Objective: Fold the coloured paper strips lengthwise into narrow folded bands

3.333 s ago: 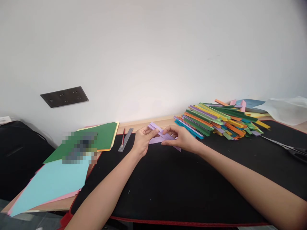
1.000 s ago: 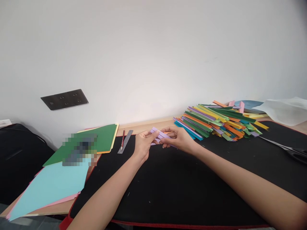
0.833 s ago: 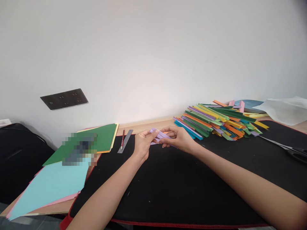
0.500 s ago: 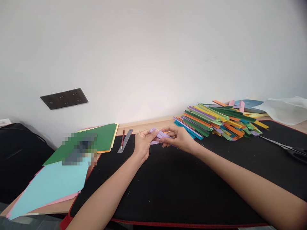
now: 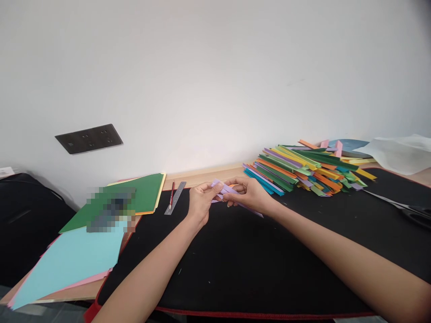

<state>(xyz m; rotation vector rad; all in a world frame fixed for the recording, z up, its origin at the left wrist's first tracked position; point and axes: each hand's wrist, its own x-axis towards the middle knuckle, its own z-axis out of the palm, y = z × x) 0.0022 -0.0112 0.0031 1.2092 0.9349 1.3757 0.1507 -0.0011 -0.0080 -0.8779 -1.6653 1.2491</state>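
My left hand [image 5: 201, 201] and my right hand [image 5: 251, 194] meet above the far middle of the black mat [image 5: 256, 260]. Both pinch a small bundle of lilac paper strips [image 5: 223, 189], left thumb on its left end, right fingers curled over its right part. One strip end pokes out below my right wrist. A tall heap of folded coloured paper strips [image 5: 303, 169] lies just to the right of my right hand.
A metal ruler [image 5: 176, 198] and a red pencil [image 5: 172, 194] lie left of my hands. Green paper sheets [image 5: 148, 190] and a light blue sheet [image 5: 72, 258] cover the left. Black scissors [image 5: 409, 211] and a white sheet [image 5: 400, 152] sit at the right. A wall socket plate [image 5: 89, 138] is behind.
The lilac strips were lifted off the mat and gathered closer between both hands. In the last half second one strip end slid out below my right wrist.
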